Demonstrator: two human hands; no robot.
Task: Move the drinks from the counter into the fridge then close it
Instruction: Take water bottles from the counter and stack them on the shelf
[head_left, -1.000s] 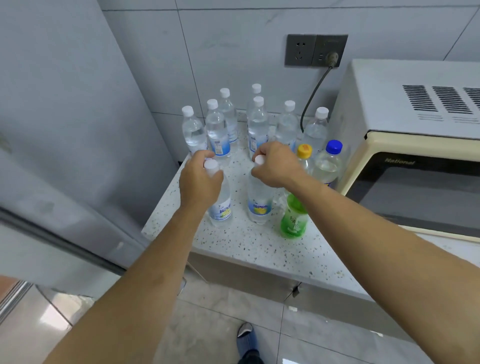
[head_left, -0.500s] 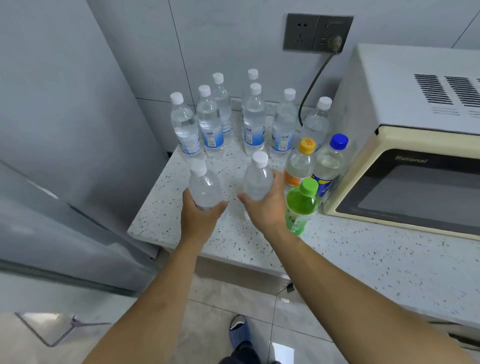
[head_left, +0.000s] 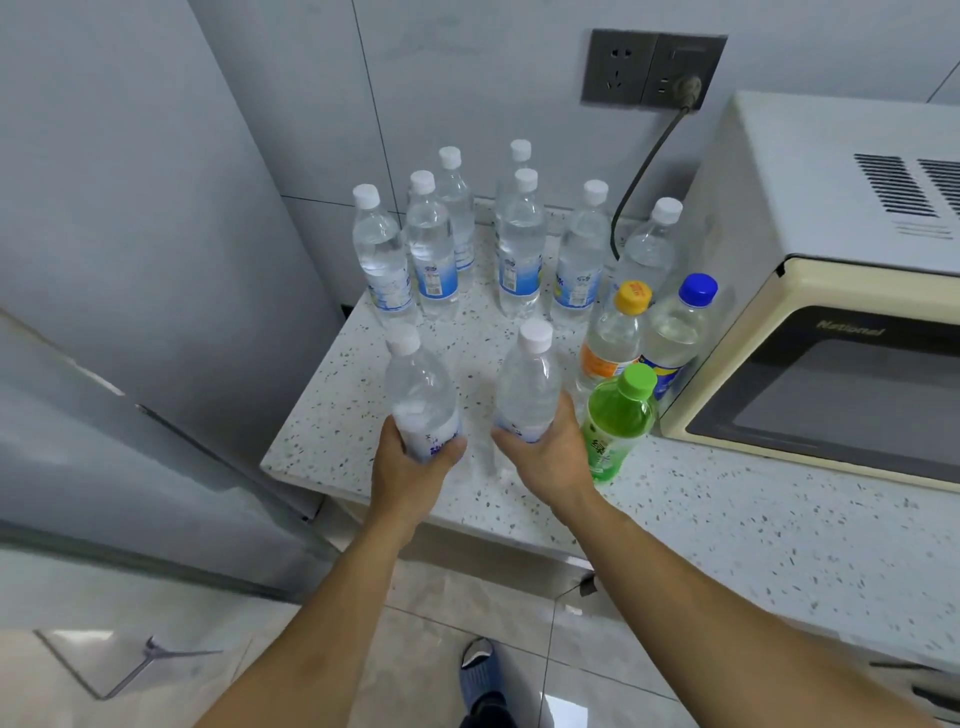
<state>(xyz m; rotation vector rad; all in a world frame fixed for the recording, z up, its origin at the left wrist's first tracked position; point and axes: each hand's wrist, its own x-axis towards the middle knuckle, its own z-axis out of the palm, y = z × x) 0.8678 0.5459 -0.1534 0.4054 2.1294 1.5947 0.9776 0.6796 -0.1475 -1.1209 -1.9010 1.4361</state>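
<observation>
1. A person's left hand (head_left: 415, 467) grips the base of a clear water bottle (head_left: 421, 395), fingers curled round it, above the speckled counter (head_left: 727, 519).
2. The right hand (head_left: 545, 457) likewise wraps a second water bottle (head_left: 527, 384).
3. Seven white-capped bottles (head_left: 519, 249) stand behind; a green bottle (head_left: 615, 421) stands just beside the right hand.
4. The fridge (head_left: 130, 260) flanks the counter's left end.

Both forearms are bare from the lower edge of the view up to the wrists, with no sleeve, watch or ring showing; the left hand (head_left: 415, 467) and right hand (head_left: 550, 457) wear no gloves. Below, one foot wears a blue slipper (head_left: 480, 675) with a pale, open toe.
</observation>
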